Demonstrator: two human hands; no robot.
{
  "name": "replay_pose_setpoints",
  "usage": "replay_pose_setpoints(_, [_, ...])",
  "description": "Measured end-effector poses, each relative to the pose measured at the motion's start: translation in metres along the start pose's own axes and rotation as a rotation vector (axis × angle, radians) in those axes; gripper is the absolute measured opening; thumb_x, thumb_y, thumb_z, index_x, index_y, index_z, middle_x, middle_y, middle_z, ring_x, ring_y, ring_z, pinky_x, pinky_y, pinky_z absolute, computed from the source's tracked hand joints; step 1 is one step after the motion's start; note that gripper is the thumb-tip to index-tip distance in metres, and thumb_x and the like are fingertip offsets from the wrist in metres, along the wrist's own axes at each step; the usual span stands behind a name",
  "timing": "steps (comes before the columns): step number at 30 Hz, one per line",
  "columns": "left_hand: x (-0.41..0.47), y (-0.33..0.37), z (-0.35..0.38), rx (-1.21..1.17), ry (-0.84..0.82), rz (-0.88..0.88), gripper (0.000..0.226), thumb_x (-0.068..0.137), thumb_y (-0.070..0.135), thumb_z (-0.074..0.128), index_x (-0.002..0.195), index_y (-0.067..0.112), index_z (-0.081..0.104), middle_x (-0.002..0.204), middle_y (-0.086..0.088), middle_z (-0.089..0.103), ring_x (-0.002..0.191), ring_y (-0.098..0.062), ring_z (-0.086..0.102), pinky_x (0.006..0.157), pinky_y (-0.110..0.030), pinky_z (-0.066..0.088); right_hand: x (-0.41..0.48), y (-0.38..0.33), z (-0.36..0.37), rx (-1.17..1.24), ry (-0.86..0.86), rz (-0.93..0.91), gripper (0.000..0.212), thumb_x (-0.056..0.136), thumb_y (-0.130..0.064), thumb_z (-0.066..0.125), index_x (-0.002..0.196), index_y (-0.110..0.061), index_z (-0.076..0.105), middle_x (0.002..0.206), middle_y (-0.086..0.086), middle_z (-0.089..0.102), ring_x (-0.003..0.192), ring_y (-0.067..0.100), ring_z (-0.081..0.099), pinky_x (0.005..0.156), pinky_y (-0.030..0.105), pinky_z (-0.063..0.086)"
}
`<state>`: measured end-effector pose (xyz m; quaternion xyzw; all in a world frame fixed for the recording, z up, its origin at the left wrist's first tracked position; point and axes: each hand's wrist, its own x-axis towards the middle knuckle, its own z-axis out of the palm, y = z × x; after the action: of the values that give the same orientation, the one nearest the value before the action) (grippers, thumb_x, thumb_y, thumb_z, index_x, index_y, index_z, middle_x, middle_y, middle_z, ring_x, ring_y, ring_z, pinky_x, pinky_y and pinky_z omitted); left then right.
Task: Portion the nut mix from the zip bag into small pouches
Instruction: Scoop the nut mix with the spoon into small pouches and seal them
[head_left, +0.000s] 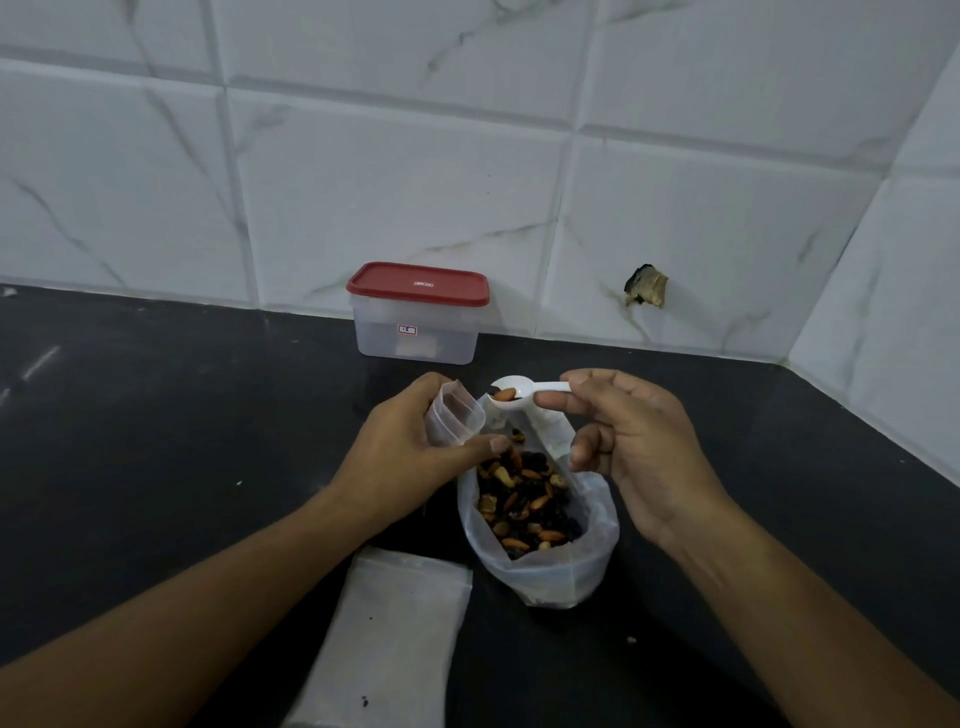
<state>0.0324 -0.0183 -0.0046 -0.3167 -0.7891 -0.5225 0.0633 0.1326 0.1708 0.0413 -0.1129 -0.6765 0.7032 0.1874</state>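
I've got the left hand (410, 457) curled round a small clear pouch (454, 413), thumb across its front. The pouch mouth is open and tipped toward the right hand (628, 441). The right hand pinches the handle of a white spoon (525, 389) between thumb and forefinger, with the other fingers loosely curled and holding nothing. The spoon bowl carries a few nuts and sits just beside the pouch mouth, off the left hand's fingertips.

The zip bag (545, 566) lies open on the dark counter (156, 441), between and below both hands, with nut mix (524, 499) piled inside. Its far edge is under the spoon.

A flat white pouch (395, 634) lies on the counter behind the left hand, beside that forearm. A clear container with a red lid (418, 317) stands beyond the left hand against the tiled wall (363, 182). A broken patch in the tile (645, 286) is beyond the right hand.
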Motion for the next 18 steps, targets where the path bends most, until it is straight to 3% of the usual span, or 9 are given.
replay_pose_setpoints(6, [-0.001, -0.001, 0.001, -0.034, -0.036, 0.020, 0.045, 0.077, 0.042, 0.085, 0.114, 0.029, 0.063, 0.099, 0.018, 0.070, 0.095, 0.005, 0.066, 0.075, -0.012, 0.053, -0.012, 0.004, 0.014, -0.125, -0.123, -0.108, 0.014, 0.104, -0.020, 0.060, 0.113, -0.014, 0.070, 0.100, 0.002, 0.081, 0.049, 0.015, 0.058, 0.055, 0.025, 0.054])
replay_pose_setpoints(10, [0.000, -0.002, 0.001, -0.044, -0.043, 0.058, 0.032, 0.078, 0.040, 0.083, 0.101, 0.027, 0.064, 0.092, 0.011, 0.070, 0.086, -0.007, 0.068, 0.070, -0.018, 0.055, -0.015, 0.018, 0.017, -0.474, -0.246, -0.352, 0.016, 0.105, -0.016, 0.061, 0.111, -0.022, 0.074, 0.080, -0.004, 0.076, 0.049, 0.014, 0.065, 0.058, 0.031, 0.057])
replay_pose_setpoints(12, [0.000, -0.003, 0.000, -0.059, -0.056, 0.070, 0.031, 0.077, 0.038, 0.083, 0.100, 0.026, 0.065, 0.094, 0.009, 0.071, 0.086, -0.010, 0.069, 0.072, -0.024, 0.057, -0.015, 0.020, 0.015, -0.678, -0.299, -0.535, 0.019, 0.105, -0.017, 0.061, 0.115, -0.023, 0.075, 0.071, -0.021, 0.068, 0.058, 0.003, 0.067, 0.063, 0.021, 0.055])
replay_pose_setpoints(14, [0.001, -0.004, 0.000, -0.089, -0.061, 0.078, 0.033, 0.075, 0.041, 0.082, 0.100, 0.025, 0.066, 0.097, 0.007, 0.071, 0.090, -0.012, 0.069, 0.076, -0.029, 0.059, -0.015, 0.019, 0.014, -0.850, -0.319, -0.748, 0.021, 0.105, -0.016, 0.061, 0.119, -0.021, 0.075, 0.084, -0.032, 0.066, 0.077, -0.012, 0.064, 0.073, 0.010, 0.049])
replay_pose_setpoints(15, [0.001, -0.004, 0.000, -0.110, -0.055, 0.079, 0.036, 0.073, 0.045, 0.081, 0.099, 0.025, 0.067, 0.098, 0.007, 0.071, 0.091, -0.013, 0.069, 0.077, -0.029, 0.060, -0.012, 0.019, 0.012, -0.901, -0.319, -0.827, 0.022, 0.104, -0.016, 0.060, 0.120, -0.020, 0.075, 0.098, -0.028, 0.069, 0.087, -0.013, 0.064, 0.079, 0.010, 0.050])
replay_pose_setpoints(18, [0.001, -0.004, 0.000, -0.125, -0.044, 0.073, 0.041, 0.069, 0.053, 0.079, 0.098, 0.024, 0.068, 0.098, 0.007, 0.072, 0.092, -0.012, 0.070, 0.078, -0.028, 0.060, -0.007, 0.019, 0.009, -0.961, -0.323, -0.907, 0.025, 0.103, -0.017, 0.058, 0.122, -0.020, 0.074, 0.117, -0.010, 0.075, 0.105, 0.001, 0.069, 0.089, 0.022, 0.055])
